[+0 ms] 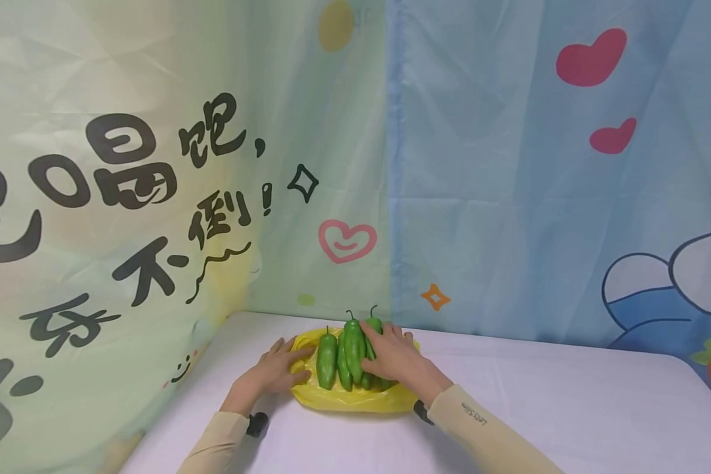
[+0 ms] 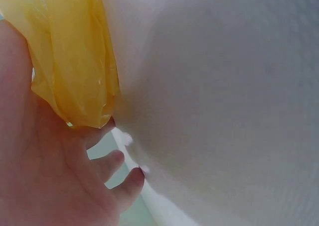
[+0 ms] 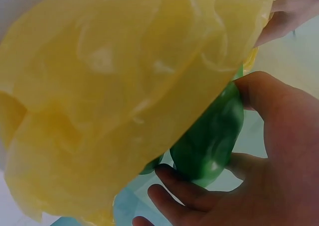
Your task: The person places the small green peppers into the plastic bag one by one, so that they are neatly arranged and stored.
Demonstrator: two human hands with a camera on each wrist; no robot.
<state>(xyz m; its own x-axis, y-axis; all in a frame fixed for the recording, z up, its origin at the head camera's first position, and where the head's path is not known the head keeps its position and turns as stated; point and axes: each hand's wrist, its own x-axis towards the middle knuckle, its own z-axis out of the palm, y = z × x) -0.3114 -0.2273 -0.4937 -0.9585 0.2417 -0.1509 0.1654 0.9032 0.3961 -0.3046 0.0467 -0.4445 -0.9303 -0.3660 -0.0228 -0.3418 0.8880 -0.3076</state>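
A yellow plastic bag lies spread on the table with several long green peppers on it, stems toward the back wall. My right hand reaches over the peppers on the right side. In the right wrist view its thumb and fingers are around a green pepper, partly hidden behind the bag's raised edge. My left hand is at the bag's left edge, fingers spread. The left wrist view has a fold of the yellow bag lying against that hand between thumb and fingers.
The white table reaches out to both sides of the bag. Behind it hangs a printed cloth backdrop, which also runs along the left side. Black wrist cameras sit under both forearms.
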